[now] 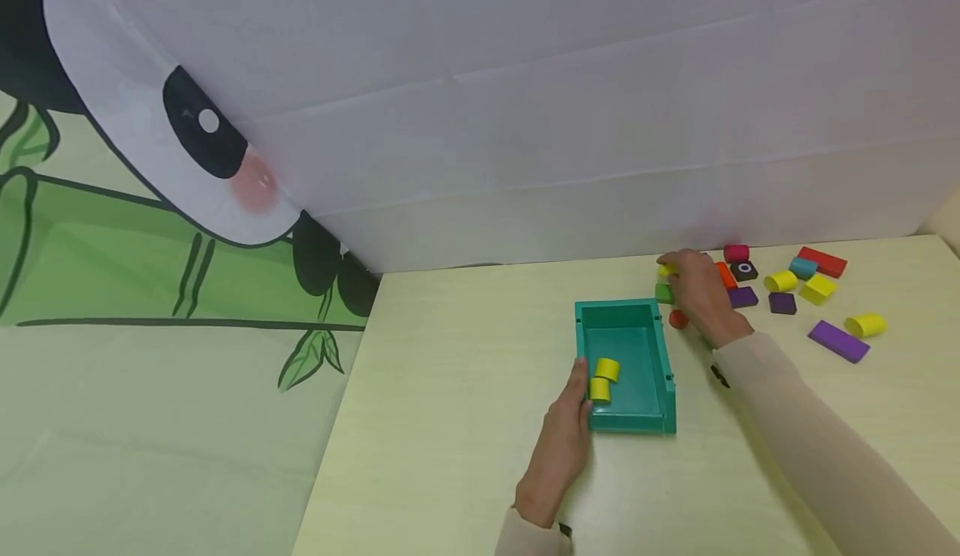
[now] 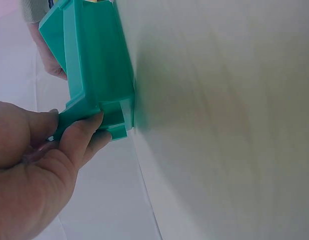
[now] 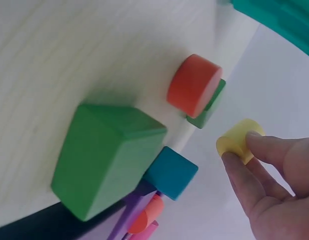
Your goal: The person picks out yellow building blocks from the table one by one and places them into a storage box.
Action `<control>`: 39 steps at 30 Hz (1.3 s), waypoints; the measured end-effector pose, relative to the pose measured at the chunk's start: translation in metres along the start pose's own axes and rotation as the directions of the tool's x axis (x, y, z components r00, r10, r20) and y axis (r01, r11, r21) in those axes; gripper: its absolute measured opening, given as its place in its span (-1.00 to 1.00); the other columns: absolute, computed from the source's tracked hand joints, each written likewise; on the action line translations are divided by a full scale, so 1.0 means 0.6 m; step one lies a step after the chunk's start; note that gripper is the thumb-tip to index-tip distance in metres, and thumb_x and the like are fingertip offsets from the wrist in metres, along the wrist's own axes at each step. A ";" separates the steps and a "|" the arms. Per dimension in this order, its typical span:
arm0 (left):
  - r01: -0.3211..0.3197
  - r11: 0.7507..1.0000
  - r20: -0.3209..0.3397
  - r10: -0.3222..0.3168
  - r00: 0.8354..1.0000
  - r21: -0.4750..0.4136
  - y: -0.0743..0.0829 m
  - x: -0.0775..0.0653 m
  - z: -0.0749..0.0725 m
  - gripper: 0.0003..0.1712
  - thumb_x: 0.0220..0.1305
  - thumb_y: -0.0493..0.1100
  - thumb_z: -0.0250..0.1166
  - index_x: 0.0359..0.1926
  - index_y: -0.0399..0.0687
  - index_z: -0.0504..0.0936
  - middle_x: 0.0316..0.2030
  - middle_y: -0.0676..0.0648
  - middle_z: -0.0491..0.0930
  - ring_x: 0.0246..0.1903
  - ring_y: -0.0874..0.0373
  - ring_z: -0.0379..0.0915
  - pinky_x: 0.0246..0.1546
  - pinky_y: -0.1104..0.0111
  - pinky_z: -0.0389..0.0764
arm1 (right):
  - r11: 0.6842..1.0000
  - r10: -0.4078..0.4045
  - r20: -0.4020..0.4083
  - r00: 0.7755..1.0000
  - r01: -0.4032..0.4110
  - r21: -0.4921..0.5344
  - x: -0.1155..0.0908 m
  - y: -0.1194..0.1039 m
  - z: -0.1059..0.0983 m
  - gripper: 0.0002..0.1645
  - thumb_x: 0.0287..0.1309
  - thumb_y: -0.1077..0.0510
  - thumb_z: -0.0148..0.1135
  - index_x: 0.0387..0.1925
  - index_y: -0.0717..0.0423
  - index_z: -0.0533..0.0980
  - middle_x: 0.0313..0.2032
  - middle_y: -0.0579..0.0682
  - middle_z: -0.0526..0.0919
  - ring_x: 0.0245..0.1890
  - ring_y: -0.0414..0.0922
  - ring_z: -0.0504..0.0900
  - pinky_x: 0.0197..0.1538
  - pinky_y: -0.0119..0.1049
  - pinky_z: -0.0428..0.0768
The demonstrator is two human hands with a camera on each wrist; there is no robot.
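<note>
My left hand holds the left wall of a teal plastic tray; in the left wrist view the thumb and fingers pinch its rim. Two yellow cylinders lie inside the tray, near that wall. Beyond the tray's far right corner, my right hand pinches another yellow cylinder between thumb and fingers, held above the table. Close to this hand are a red cylinder, a large green block and a blue block. The fingers' far side is hidden in the head view.
Right of the right hand several blocks lie scattered: a purple bar, a yellow cylinder, a yellow block, a red bar and dark pieces. A white cloth rises behind the table's back edge.
</note>
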State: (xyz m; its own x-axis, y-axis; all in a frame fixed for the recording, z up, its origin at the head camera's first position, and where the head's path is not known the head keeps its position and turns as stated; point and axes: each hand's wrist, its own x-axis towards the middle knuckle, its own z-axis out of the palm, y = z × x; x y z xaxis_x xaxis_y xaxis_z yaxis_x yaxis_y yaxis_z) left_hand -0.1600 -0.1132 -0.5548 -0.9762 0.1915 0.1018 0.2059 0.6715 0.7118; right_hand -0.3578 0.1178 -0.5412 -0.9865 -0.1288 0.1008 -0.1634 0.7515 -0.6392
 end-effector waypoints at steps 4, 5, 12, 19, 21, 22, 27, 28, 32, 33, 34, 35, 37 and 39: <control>0.011 1.000 0.004 -0.011 1.000 -0.007 0.000 -0.001 0.001 -0.29 0.37 -0.30 -0.05 0.40 0.07 -0.18 0.36 0.02 -0.05 0.25 0.22 -0.08 0.21 0.25 0.22 | 1.000 0.000 -0.017 1.000 0.001 0.015 -0.007 -0.008 -0.004 -0.67 0.18 0.40 0.01 -0.01 0.23 0.46 -0.03 0.25 0.46 -0.09 0.16 0.33 0.08 0.19 0.39; 0.015 1.000 0.005 -0.015 1.000 -0.007 0.000 -0.001 0.002 -0.29 0.37 -0.30 -0.05 0.40 0.08 -0.18 0.36 0.03 -0.05 0.25 0.22 -0.08 0.21 0.25 0.22 | 1.000 -0.001 -0.020 1.000 0.002 0.021 -0.008 -0.010 -0.005 -0.67 0.17 0.40 0.02 -0.01 0.23 0.46 -0.03 0.25 0.46 -0.09 0.16 0.33 0.08 0.18 0.40; 0.016 1.000 0.005 -0.016 1.000 -0.014 -0.002 -0.003 0.003 -0.29 0.37 -0.31 -0.07 0.40 0.09 -0.19 0.37 0.04 -0.08 0.25 0.23 -0.09 0.21 0.26 0.21 | 0.998 -0.020 -0.063 0.998 0.024 0.057 -0.021 -0.031 -0.012 -0.65 0.16 0.36 0.09 0.01 0.16 0.48 -0.03 0.17 0.49 -0.11 0.11 0.37 0.03 0.11 0.48; 0.005 1.000 0.007 -0.005 1.000 -0.013 -0.003 -0.001 0.003 -0.30 0.38 -0.30 -0.07 0.40 0.07 -0.18 0.37 0.04 -0.11 0.26 0.23 -0.11 0.22 0.26 0.20 | 0.991 -0.099 -0.122 0.988 0.109 0.076 -0.042 -0.065 -0.018 -0.66 0.13 0.33 0.15 -0.02 0.12 0.50 -0.06 0.14 0.53 -0.14 0.07 0.45 -0.08 0.06 0.56; 0.004 1.000 0.005 -0.004 1.000 -0.010 -0.003 0.000 0.003 -0.30 0.38 -0.30 -0.07 0.40 0.07 -0.18 0.37 0.03 -0.09 0.26 0.23 -0.10 0.21 0.26 0.21 | 0.989 -0.118 -0.129 0.985 0.129 0.079 -0.049 -0.075 -0.020 -0.66 0.14 0.32 0.15 -0.02 0.10 0.50 -0.05 0.13 0.52 -0.13 0.07 0.46 -0.11 0.05 0.58; 0.005 1.000 0.003 -0.005 1.000 -0.007 -0.003 0.000 0.003 -0.30 0.37 -0.30 -0.07 0.40 0.07 -0.18 0.37 0.03 -0.08 0.26 0.23 -0.10 0.21 0.26 0.21 | 0.987 -0.125 -0.130 0.984 0.136 0.080 -0.054 -0.081 -0.020 -0.66 0.14 0.32 0.15 -0.02 0.09 0.49 -0.05 0.12 0.51 -0.13 0.07 0.47 -0.11 0.04 0.58; 0.005 1.000 -0.001 -0.005 1.000 -0.007 -0.003 0.000 0.004 -0.30 0.37 -0.30 -0.06 0.40 0.07 -0.17 0.37 0.00 -0.06 0.25 0.22 -0.09 0.21 0.26 0.22 | 0.979 -0.177 -0.136 0.975 0.188 0.075 -0.070 -0.103 -0.021 -0.64 0.11 0.33 0.18 -0.02 0.06 0.49 -0.05 0.10 0.52 -0.10 0.05 0.48 -0.12 0.01 0.59; 0.002 1.000 -0.004 -0.002 1.000 -0.008 -0.003 0.000 0.004 -0.30 0.37 -0.30 -0.06 0.40 0.06 -0.17 0.37 0.00 -0.05 0.25 0.22 -0.08 0.20 0.26 0.22 | 0.978 -0.186 -0.137 0.973 0.197 0.073 -0.073 -0.106 -0.021 -0.64 0.10 0.33 0.18 -0.03 0.07 0.49 -0.05 0.09 0.53 -0.09 0.04 0.48 -0.12 0.01 0.59; -0.012 1.000 -0.012 0.012 1.000 -0.007 -0.004 0.000 0.003 -0.31 0.38 -0.30 -0.07 0.40 0.05 -0.17 0.37 -0.01 -0.06 0.26 0.22 -0.09 0.21 0.24 0.22 | 0.972 -0.214 -0.139 0.967 0.225 0.069 -0.081 -0.119 -0.020 -0.64 0.09 0.32 0.21 -0.03 0.08 0.50 -0.06 0.08 0.55 -0.09 0.02 0.48 -0.13 0.01 0.60; -0.014 1.000 -0.014 0.014 1.000 -0.006 -0.004 0.000 0.003 -0.31 0.38 -0.30 -0.07 0.40 0.05 -0.17 0.37 -0.01 -0.06 0.26 0.22 -0.09 0.21 0.24 0.22 | 0.971 -0.217 -0.138 0.966 0.228 0.069 -0.084 -0.121 -0.020 -0.64 0.09 0.32 0.21 -0.03 0.08 0.50 -0.06 0.08 0.55 -0.09 0.02 0.48 -0.13 0.01 0.60; -0.016 1.000 -0.015 0.016 1.000 -0.005 -0.004 0.001 0.003 -0.31 0.38 -0.30 -0.07 0.40 0.05 -0.17 0.37 0.00 -0.06 0.26 0.22 -0.09 0.21 0.24 0.22 | 0.971 -0.217 -0.138 0.966 0.227 0.068 -0.086 -0.123 -0.019 -0.63 0.09 0.32 0.21 -0.03 0.08 0.50 -0.06 0.08 0.55 -0.09 0.02 0.48 -0.13 0.01 0.59; -0.018 1.000 -0.015 0.018 1.000 -0.004 -0.005 0.001 0.003 -0.31 0.38 -0.30 -0.07 0.40 0.04 -0.17 0.37 0.00 -0.06 0.26 0.21 -0.09 0.21 0.24 0.22 | 0.971 -0.217 -0.139 0.966 0.228 0.069 -0.088 -0.125 -0.018 -0.63 0.08 0.33 0.21 -0.03 0.08 0.50 -0.06 0.09 0.55 -0.09 0.02 0.49 -0.13 0.01 0.59; -0.017 1.000 -0.015 0.017 1.000 -0.007 -0.004 0.000 0.003 -0.31 0.37 -0.30 -0.07 0.40 0.05 -0.17 0.37 0.00 -0.05 0.25 0.21 -0.08 0.20 0.25 0.22 | 0.972 -0.213 -0.137 0.967 0.225 0.073 -0.094 -0.127 -0.015 -0.63 0.08 0.32 0.21 -0.02 0.07 0.50 -0.04 0.09 0.54 -0.07 0.03 0.49 -0.11 0.00 0.59; -0.016 1.000 -0.013 0.016 1.000 -0.007 -0.004 0.000 0.004 -0.30 0.37 -0.30 -0.07 0.40 0.06 -0.18 0.36 0.00 -0.05 0.25 0.21 -0.08 0.20 0.24 0.23 | 0.972 -0.208 -0.133 0.969 0.219 0.079 -0.100 -0.129 -0.012 -0.62 0.08 0.31 0.21 -0.02 0.06 0.50 -0.03 0.09 0.54 -0.05 0.04 0.48 -0.10 0.01 0.58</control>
State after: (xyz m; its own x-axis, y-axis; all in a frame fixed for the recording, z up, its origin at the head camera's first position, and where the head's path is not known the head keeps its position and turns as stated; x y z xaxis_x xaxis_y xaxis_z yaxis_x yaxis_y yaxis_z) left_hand -0.1600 -0.1132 -0.5579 -0.9735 0.1930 0.1223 0.2213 0.6629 0.7152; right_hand -0.2860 0.0721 -0.4922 -0.9229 -0.1950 0.3320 -0.3749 0.6516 -0.6595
